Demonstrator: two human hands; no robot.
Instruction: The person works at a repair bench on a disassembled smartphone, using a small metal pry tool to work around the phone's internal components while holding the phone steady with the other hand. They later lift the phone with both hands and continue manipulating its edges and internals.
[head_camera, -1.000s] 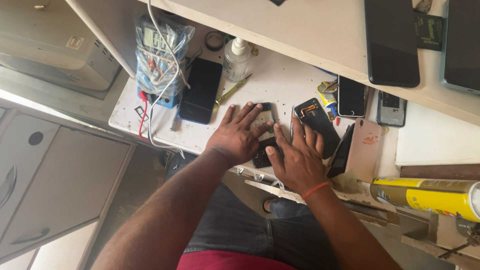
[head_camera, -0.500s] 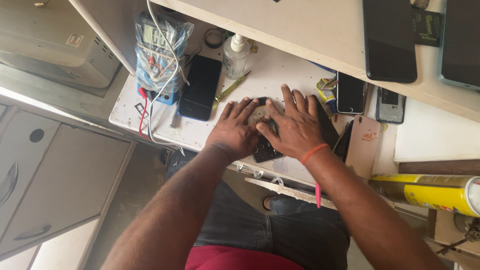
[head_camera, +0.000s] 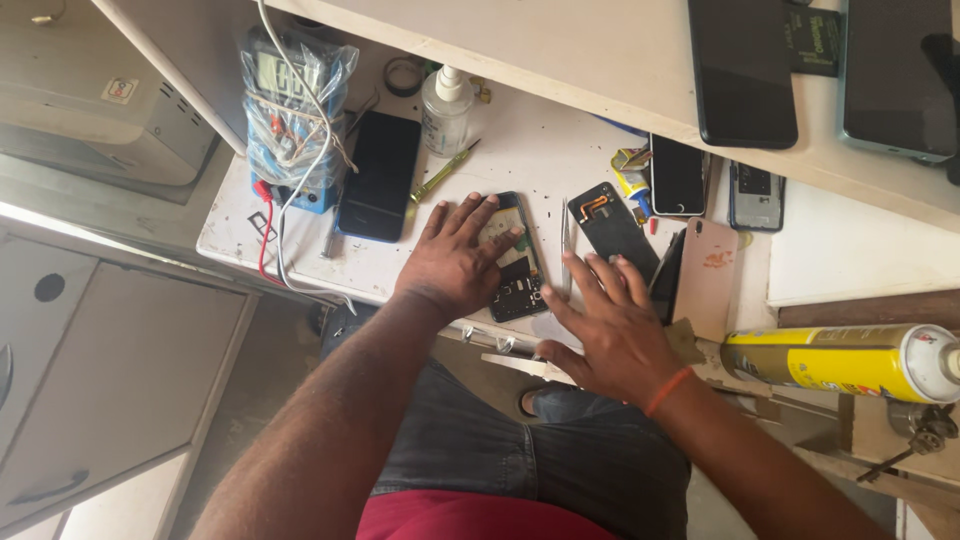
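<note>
While the white, scratched tabletop (head_camera: 560, 150) carries many phones and tools, a pale shelf board (head_camera: 560, 50) crosses above its far edge with two dark flat phones on it. At the right side, a yellow spray can (head_camera: 840, 362) lies on its side beyond the tabletop's near right corner. A multimeter wrapped in clear plastic (head_camera: 290, 110) stands near the far left corner, and a black phone (head_camera: 380, 175) lies just beside it. The left hand (head_camera: 455, 262) lies flat, fingers spread wide, on the opened black phone with bare circuit parts (head_camera: 515, 265) near the near edge. The right hand (head_camera: 615, 335) hovers at the near edge, fingers open and holding nothing, just beside thin metal tweezers (head_camera: 565, 245) and a black back cover with orange flex strip (head_camera: 612, 225).
</note>
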